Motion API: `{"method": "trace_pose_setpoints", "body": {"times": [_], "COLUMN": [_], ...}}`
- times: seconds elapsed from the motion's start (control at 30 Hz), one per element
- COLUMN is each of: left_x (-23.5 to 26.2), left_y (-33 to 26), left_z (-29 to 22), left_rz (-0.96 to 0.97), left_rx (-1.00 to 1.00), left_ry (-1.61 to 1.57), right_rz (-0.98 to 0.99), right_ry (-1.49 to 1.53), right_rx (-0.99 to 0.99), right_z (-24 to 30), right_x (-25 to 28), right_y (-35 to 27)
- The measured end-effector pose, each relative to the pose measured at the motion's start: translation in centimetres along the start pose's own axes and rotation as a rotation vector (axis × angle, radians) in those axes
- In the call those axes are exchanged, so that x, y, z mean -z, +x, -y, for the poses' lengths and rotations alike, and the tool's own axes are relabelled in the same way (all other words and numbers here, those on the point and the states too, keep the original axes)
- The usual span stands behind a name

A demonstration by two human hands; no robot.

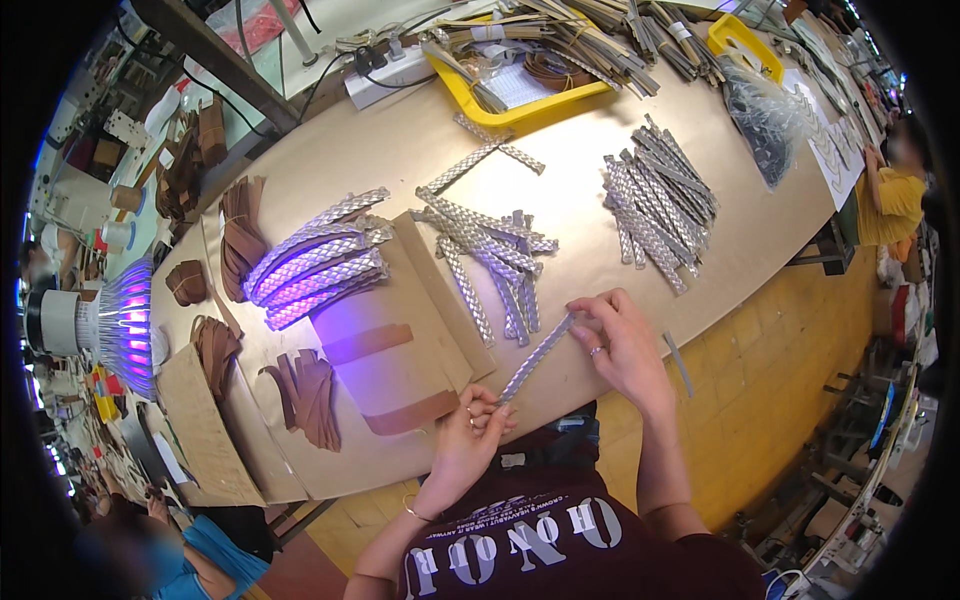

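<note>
Between my two hands a silver braided strap (537,358) is stretched at a slant above the table's near edge. My left hand (472,425) pinches its lower end, and my right hand (617,345) grips the upper end between thumb and fingers. Just beyond lies a loose pile of silver braided straps (490,250). A denser heap of similar straps (657,200) rests farther right. On the left, a row of braided straps with brown backing (322,262) lies at the far end of a brown board (385,365), which carries two brown strips (410,413) on its near part.
A purple-lit lamp (122,325) stands at the left edge, near bundles of brown strips (310,400). At the back are a yellow tray (480,115) with strip bundles, a white power strip (390,75) and a plastic bag (760,120). Another person in yellow (888,208) is at right.
</note>
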State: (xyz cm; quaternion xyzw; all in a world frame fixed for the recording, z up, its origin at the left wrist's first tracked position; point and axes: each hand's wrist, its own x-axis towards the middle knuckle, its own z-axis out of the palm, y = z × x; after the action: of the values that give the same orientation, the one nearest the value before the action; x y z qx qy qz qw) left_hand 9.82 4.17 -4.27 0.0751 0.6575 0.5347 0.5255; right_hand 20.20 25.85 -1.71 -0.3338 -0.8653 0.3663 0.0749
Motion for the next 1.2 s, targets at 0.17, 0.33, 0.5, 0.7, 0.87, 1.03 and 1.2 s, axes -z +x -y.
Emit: {"method": "trace_pose_setpoints", "body": {"times": [0.17,0.33,0.5,0.7,0.87,1.03,1.2], "left_x": [0.2,1.7,1.7,0.0,-0.1,0.7,3.3], "left_y": [-0.6,-2.2,-2.6,-0.6,0.2,-2.0,-5.4], "left_z": [0.3,0.7,1.4,2.0,1.5,-1.2,-6.0], "left_rz": [-0.104,-0.242,-0.350,-0.456,-0.451,-0.342,-0.096], "left_rx": [-0.039,-0.074,-0.389,-0.671,-0.800,-0.804,-0.818], "left_ry": [0.040,0.266,0.605,0.883,0.965,0.923,0.568], "right_rz": [-0.015,0.020,0.038,0.006,-0.011,0.186,0.082], "right_ry": [-0.032,0.000,0.015,-0.019,-0.019,-0.030,-0.053], "right_rx": [-0.021,-0.074,-0.097,-0.015,0.083,0.278,0.454], "right_z": [0.3,0.7,1.2,1.4,2.4,5.7,8.7], "right_x": [-0.3,-0.2,0.1,0.0,0.4,1.9,3.3], "right_y": [-0.2,-0.1,-0.2,-0.8,-1.4,-2.0,-0.3]}}
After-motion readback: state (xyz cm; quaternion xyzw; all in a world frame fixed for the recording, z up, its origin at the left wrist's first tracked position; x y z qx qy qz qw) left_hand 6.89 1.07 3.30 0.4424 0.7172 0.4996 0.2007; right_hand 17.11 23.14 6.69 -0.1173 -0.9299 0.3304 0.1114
